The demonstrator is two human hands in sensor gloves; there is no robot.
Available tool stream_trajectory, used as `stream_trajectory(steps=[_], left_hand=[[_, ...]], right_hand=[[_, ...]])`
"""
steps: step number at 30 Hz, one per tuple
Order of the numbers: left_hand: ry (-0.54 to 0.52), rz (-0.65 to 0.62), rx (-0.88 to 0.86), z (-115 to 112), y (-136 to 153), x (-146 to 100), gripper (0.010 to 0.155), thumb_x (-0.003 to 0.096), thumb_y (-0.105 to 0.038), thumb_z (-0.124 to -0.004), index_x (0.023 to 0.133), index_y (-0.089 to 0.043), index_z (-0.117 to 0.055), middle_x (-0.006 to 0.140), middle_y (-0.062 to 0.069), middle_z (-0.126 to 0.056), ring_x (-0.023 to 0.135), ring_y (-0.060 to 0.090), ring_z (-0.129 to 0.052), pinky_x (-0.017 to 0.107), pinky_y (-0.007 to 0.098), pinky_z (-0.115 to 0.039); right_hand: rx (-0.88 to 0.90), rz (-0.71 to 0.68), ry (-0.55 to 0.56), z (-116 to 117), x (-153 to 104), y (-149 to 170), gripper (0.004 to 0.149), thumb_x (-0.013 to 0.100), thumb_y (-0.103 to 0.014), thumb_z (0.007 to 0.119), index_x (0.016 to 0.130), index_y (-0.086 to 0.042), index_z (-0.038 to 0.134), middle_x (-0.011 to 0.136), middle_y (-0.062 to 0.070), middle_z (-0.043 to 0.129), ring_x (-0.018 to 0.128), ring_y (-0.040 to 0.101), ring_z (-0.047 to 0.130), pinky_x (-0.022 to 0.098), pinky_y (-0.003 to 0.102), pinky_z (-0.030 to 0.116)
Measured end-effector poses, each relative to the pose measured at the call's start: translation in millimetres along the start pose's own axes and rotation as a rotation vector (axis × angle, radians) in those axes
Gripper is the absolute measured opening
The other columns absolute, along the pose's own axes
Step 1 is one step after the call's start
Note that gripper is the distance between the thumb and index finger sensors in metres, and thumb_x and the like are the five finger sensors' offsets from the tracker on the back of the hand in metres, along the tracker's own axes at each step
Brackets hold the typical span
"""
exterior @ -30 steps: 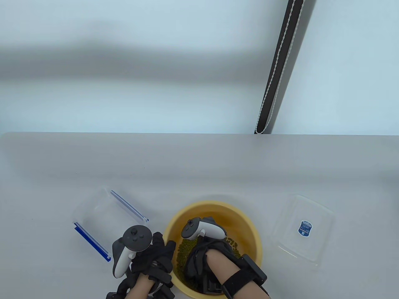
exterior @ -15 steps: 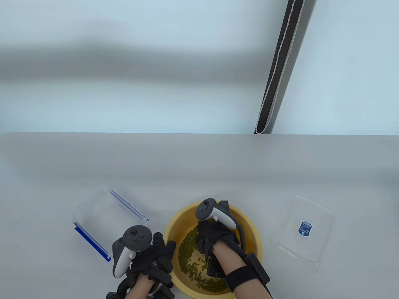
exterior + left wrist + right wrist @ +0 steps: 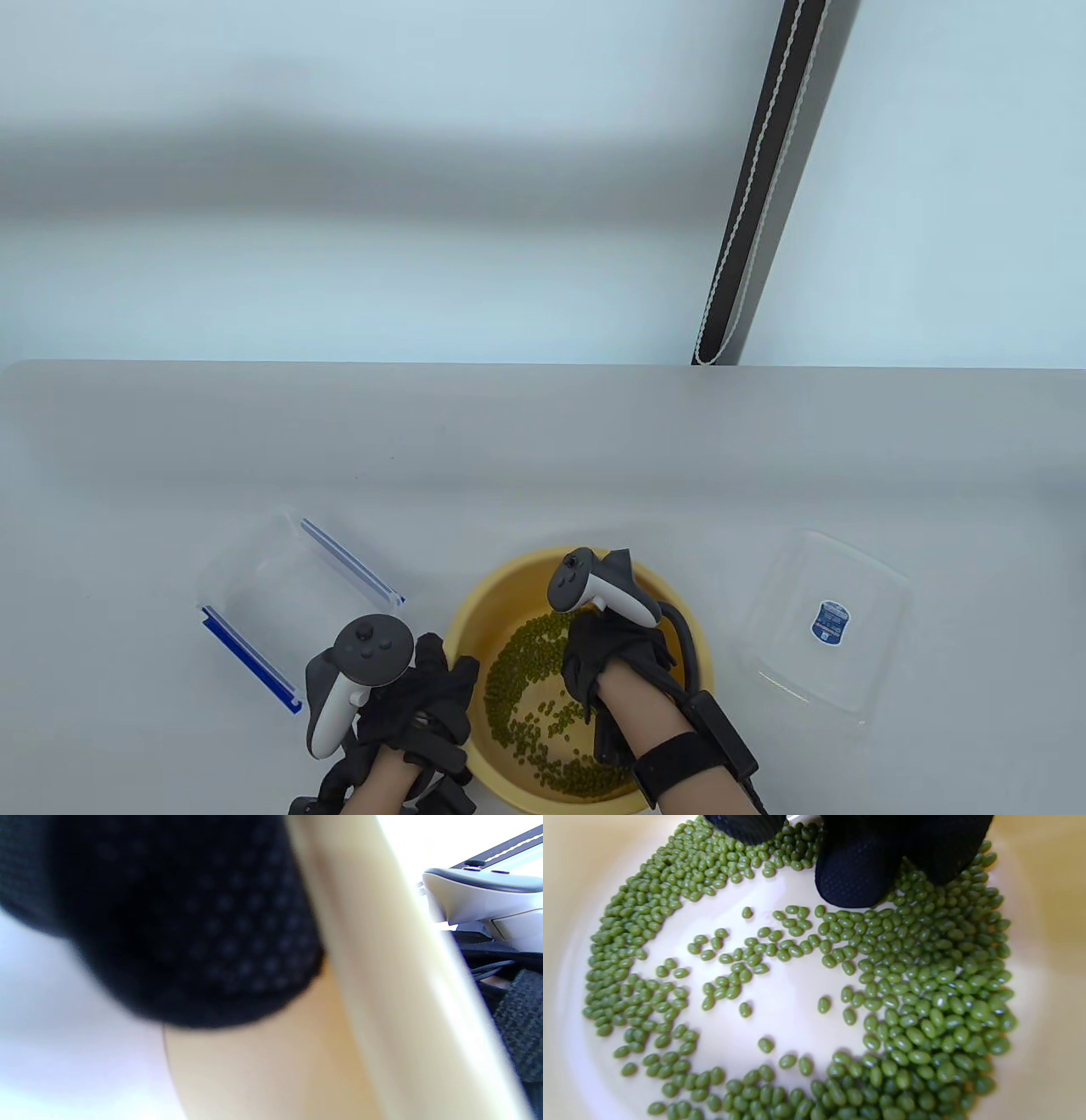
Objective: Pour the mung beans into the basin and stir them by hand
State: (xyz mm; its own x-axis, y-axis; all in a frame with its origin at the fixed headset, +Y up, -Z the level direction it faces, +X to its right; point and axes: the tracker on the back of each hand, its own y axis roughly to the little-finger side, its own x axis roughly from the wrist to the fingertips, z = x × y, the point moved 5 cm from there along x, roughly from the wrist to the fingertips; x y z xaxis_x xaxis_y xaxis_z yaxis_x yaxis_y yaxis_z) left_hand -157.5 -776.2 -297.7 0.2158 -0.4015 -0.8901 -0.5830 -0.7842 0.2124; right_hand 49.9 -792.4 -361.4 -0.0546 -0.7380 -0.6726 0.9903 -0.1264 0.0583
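Mung beans (image 3: pixel 530 688) are seen from the table view spread in a loose ring across the floor of the yellow basin (image 3: pixel 679 628), which stands on the white bench (image 3: pixel 543 458) near its front edge. The right hand (image 3: pixel 607 654) is lowered inside the basin with its fingers reaching down among the beans; whether anything is pinched by them cannot be told from this view. The left hand (image 3: pixel 424 705) is set against the basin's left outer wall, its fingers bent toward the rim, though a firm grip cannot be confirmed. A clear container with blue clips (image 3: pixel 293 607) is placed to the left of the basin, and a clear lid with a blue label (image 3: pixel 827 624) lies to the right, both apart from it. In the left wrist view, a blurred gloved finger (image 3: pixel 191 921) is shown lying against the basin's pale outer wall (image 3: pixel 382 984). In the right wrist view, gloved fingertips (image 3: pixel 855 870) are pressed down into the beans (image 3: pixel 916 984) at the top of the frame, extended rather than clenched, with nothing grasped; a bare patch of the basin floor (image 3: pixel 789 1018) is left open at the middle of the ring.
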Motion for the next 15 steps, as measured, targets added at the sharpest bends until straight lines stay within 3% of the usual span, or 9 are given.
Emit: stream_trajectory(steps=[4,7,12,15], left_hand=[[0.001,0.0,0.0,0,0,0,0.073,0.0575,-0.04,-0.055,0.095,0.015,-0.024,0.027,0.014,-0.097,-0.006,0.006,-0.105,0.017,0.038,-0.097],[0.002,0.0,0.0,0,0,0,0.073,0.0576,-0.04,-0.055,0.095,0.015,-0.023,0.027,0.014,-0.097,-0.006,0.006,-0.105,0.018,0.038,-0.097],[0.002,0.002,0.0,0,0,0,0.073,0.0576,-0.04,-0.055,0.095,0.016,-0.023,0.027,0.014,-0.097,-0.006,0.006,-0.105,0.018,0.038,-0.097],[0.004,-0.001,0.003,0,0,0,0.074,0.0576,-0.04,-0.055,0.095,0.015,-0.023,0.027,0.014,-0.097,-0.006,0.007,-0.105,0.018,0.038,-0.097]], right_hand=[[-0.114,0.075,0.054,-1,-1,2,0.058,0.052,-0.026,0.067,0.095,-0.001,0.036,0.086,0.032,0.047,0.064,0.026,0.087,0.05,0.054,0.073],[-0.183,0.108,0.053,2,-3,4,0.055,0.051,-0.026,0.068,0.092,0.006,0.048,0.079,0.039,0.055,0.063,0.03,0.09,0.046,0.056,0.076],[-0.191,0.113,-0.063,19,-4,5,0.051,0.05,-0.025,0.07,0.077,0.017,0.065,0.06,0.049,0.071,0.046,0.034,0.1,0.03,0.054,0.084],[-0.133,0.015,-0.246,46,-3,-10,0.048,0.048,-0.024,0.071,0.066,0.02,0.074,0.048,0.047,0.08,0.034,0.032,0.105,0.022,0.055,0.087]])
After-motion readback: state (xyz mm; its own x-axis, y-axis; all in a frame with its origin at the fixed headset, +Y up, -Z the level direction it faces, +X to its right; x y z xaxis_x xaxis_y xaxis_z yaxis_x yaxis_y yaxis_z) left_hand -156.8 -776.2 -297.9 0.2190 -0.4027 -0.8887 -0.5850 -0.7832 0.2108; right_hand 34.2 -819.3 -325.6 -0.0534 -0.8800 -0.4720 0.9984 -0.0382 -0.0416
